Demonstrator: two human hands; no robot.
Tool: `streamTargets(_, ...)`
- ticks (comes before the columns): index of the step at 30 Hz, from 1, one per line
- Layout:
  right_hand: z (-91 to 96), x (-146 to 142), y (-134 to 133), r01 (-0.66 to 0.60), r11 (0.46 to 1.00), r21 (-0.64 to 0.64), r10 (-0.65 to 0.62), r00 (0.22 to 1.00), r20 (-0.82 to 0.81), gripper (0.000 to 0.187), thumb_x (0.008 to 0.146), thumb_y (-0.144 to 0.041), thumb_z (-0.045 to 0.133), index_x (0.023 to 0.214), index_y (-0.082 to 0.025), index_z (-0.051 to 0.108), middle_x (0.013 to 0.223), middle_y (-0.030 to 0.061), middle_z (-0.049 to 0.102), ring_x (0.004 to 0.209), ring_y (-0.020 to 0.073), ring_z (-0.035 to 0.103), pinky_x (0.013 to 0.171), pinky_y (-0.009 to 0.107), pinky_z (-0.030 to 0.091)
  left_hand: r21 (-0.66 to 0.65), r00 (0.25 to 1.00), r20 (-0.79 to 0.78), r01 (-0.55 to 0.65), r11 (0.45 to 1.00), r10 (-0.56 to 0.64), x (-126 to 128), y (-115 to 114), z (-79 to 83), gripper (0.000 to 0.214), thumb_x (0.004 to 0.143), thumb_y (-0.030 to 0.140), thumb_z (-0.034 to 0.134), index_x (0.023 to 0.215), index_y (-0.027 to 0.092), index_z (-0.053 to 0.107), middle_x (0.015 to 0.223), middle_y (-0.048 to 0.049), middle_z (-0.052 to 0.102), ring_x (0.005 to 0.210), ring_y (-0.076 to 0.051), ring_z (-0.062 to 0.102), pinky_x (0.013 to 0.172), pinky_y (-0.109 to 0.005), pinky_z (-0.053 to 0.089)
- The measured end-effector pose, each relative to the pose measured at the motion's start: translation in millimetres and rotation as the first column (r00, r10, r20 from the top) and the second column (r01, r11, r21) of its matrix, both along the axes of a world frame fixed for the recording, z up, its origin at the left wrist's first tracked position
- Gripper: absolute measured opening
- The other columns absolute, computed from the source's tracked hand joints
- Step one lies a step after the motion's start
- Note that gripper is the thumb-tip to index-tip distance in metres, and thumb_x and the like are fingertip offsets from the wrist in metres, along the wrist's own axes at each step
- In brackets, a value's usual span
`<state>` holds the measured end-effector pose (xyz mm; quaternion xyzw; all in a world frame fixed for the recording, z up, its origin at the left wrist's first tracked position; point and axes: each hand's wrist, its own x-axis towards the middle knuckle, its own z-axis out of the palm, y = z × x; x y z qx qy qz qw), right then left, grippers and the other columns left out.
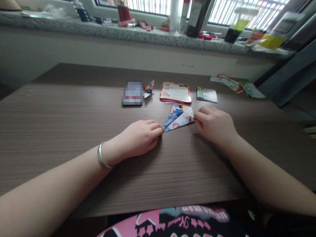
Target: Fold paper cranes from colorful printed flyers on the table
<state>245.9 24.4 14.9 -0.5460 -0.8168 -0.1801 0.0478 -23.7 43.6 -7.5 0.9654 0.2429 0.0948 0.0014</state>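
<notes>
The folded printed paper (178, 119) is pinched at two corners — the left one by the left hand (140, 136), the right one by the right hand (216, 123) — just in front of the printed card stack (175, 92) on the counter (74, 131). Both hands are angled inward, palms turned down, fingers curled.

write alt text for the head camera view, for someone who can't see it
A person's left hand and right hand hold a folded paper by two corners on a brown table. Behind it lie a card stack and, further right, a smaller stack; bottles are on the windowsill.
</notes>
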Motion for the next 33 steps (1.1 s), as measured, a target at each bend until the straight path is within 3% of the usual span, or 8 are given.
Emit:
streamTargets(2, -4.2, -7, -3, -0.260, 0.963, -0.073, 0.247, 0.958, -0.142, 0.027, 0.090, -0.021, 0.046, 0.102, -0.020, 0.071, 0.106, 0.0071, 0.070, 0.098, 0.0217, 0.061, 0.081, 0.032, 0.046, 0.009, 1.000, 0.012, 0.001, 1.000, -0.001, 2, 0, 1.3, 0.024, 0.092, 0.018, 0.044, 0.102, 0.015, 0.066, 0.109, -0.0089, 0.067, 0.099, -0.022, 0.063, 0.090, -0.037, 0.054)
streamTargets(6, -17.1, -19, -4, -0.469, 0.868, -0.162, 0.429, 0.873, -0.232, 0.033, 0.090, -0.018, 0.047, 0.117, -0.022, 0.066, 0.118, 0.0052, 0.067, 0.108, 0.0226, 0.056, 0.094, 0.036, 0.045, 0.044, 0.999, 0.023, 0.023, 0.999, -0.024, 6, -1, 3.0, 0.028, 0.092, 0.020, 0.046, 0.113, 0.015, 0.064, 0.109, -0.0084, 0.067, 0.100, -0.023, 0.060, 0.091, -0.038, 0.053)
streamTargets(17, -21.4, -24, 0, -0.422, 0.872, -0.248, 0.390, 0.905, -0.170, 0.034, 0.089, -0.018, 0.047, 0.120, -0.022, 0.062, 0.120, 0.0068, 0.064, 0.111, 0.0250, 0.052, 0.093, 0.039, 0.043, 0.076, 1.000, -0.002, 0.031, 0.997, -0.031, 10, 0, 2.2, 0.027, 0.092, 0.020, 0.045, 0.111, 0.014, 0.063, 0.109, -0.0098, 0.066, 0.101, -0.024, 0.059, 0.090, -0.038, 0.052)
streamTargets(27, -22.6, -24, -1, -0.435, 0.872, -0.224, 0.429, 0.900, -0.077, 0.035, 0.095, -0.025, 0.045, 0.127, -0.029, 0.057, 0.118, 0.0075, 0.063, 0.103, 0.0246, 0.052, 0.080, 0.035, 0.039, -0.110, 0.998, -0.032, 0.042, 0.993, -0.046, 1, 8, 9.9, 0.025, 0.093, 0.017, 0.044, 0.108, 0.017, 0.064, 0.114, -0.0073, 0.066, 0.109, -0.021, 0.058, 0.098, -0.037, 0.050)
streamTargets(33, -22.7, -26, -2, -0.421, 0.883, -0.206, 0.420, 0.906, -0.051, 0.034, 0.094, -0.021, 0.047, 0.125, -0.029, 0.058, 0.118, 0.0076, 0.062, 0.103, 0.0244, 0.052, 0.077, 0.034, 0.038, -0.094, 0.998, -0.018, 0.056, 0.994, -0.058, 0, 9, 10.1, 0.024, 0.092, 0.015, 0.044, 0.103, 0.018, 0.065, 0.114, -0.0069, 0.067, 0.110, -0.021, 0.059, 0.098, -0.036, 0.050)
